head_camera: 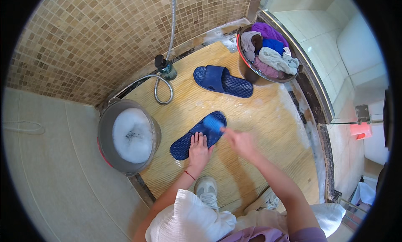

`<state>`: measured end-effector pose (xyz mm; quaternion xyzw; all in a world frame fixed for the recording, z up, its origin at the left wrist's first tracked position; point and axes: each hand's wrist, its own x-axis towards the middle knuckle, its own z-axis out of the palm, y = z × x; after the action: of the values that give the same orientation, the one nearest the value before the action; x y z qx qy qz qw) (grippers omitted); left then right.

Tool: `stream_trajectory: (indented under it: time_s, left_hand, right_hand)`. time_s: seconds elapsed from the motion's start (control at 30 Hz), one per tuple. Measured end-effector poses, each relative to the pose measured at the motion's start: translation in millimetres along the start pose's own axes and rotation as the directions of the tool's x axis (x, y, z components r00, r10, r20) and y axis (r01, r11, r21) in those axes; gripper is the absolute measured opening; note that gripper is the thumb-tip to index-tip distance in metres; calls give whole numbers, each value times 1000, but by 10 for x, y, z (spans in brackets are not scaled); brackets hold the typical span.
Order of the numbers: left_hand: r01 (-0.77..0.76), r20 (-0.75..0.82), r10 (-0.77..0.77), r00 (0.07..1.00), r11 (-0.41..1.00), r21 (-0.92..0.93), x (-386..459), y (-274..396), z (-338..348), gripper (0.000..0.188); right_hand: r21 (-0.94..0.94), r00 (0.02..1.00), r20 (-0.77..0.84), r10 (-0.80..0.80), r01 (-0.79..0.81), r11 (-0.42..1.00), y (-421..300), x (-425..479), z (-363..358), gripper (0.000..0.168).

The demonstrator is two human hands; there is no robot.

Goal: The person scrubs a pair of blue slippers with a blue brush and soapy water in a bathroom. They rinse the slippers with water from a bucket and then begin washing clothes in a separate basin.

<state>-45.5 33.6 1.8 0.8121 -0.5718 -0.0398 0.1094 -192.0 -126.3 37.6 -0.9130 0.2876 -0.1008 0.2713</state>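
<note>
A navy blue slide slipper lies at an angle on the wet yellow floor, its textured heel end towards the lower left. My left hand holds it down, fingers flat over the strap and thumb along its right side. In my right hand is the handle of a blue scrubbing brush. The brush is blurred, and its head lies over the front part of the slipper. Another navy slipper sits farther off, sole down. Beside my left hand stands a grey bucket of white suds.
A dark tub heaped with clothes stands at the back right, by the curved shower sill. A dark-capped bottle and a looped metal shower hose are near the mosaic wall. My shoe is close below.
</note>
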Motion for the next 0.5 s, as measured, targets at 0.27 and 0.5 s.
stream_trajectory:
  time_s: [0.27,0.5]
  left_hand:
    - [-26,-2,26,1000,1000,-10,11,5,-10,55]
    - [-10,25,10,1000,1000,-26,18,16,-12,59]
  right_hand:
    - [-167,996,-69,49,-60,984,187,225,-34,21]
    - [-128,998,0,-56,55,990,231,50,17,20]
